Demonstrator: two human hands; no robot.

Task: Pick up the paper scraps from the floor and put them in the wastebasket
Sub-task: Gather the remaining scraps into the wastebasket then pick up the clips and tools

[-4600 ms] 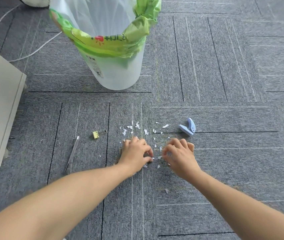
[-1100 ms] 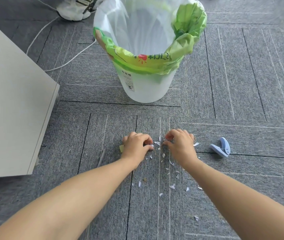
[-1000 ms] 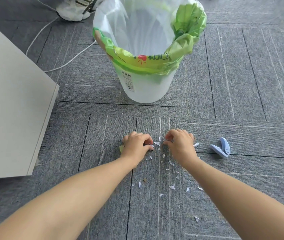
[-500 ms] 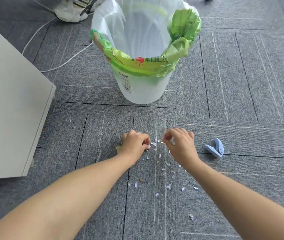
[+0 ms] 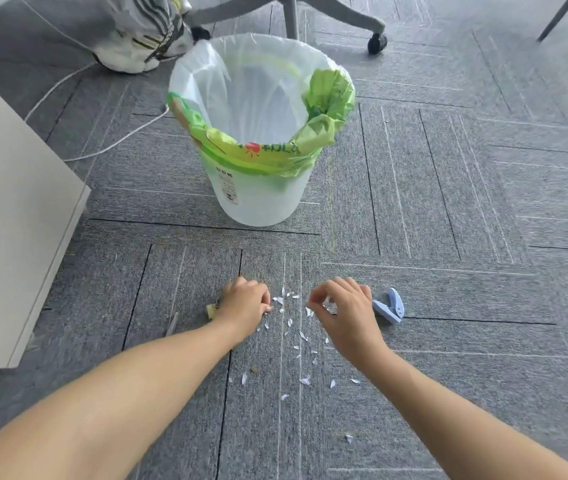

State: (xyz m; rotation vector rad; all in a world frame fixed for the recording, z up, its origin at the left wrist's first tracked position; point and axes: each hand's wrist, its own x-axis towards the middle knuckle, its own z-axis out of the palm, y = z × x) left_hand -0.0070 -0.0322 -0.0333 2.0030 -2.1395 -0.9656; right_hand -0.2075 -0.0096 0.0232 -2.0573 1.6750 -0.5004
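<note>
Several tiny white paper scraps (image 5: 291,322) lie scattered on the grey carpet between and below my hands. My left hand (image 5: 245,304) rests low on the carpet at the scraps' left edge, fingers curled shut around gathered scraps. My right hand (image 5: 343,306) hovers slightly above the floor, thumb and forefinger pinched on a small scrap. The white wastebasket (image 5: 258,202), lined with a clear bag with a green band, stands upright beyond the scraps.
A blue hole punch (image 5: 389,305) lies just right of my right hand. A yellow binder clip (image 5: 210,310) peeks out left of my left hand, with a metal pen (image 5: 171,322) further left. A white cabinet (image 5: 9,216) stands left; chair legs and a cable lie behind.
The view has tilted up, showing more of the wastebasket and the chair. My right hand has lifted off the carpet with its pinch; my left hand stays on the floor.
</note>
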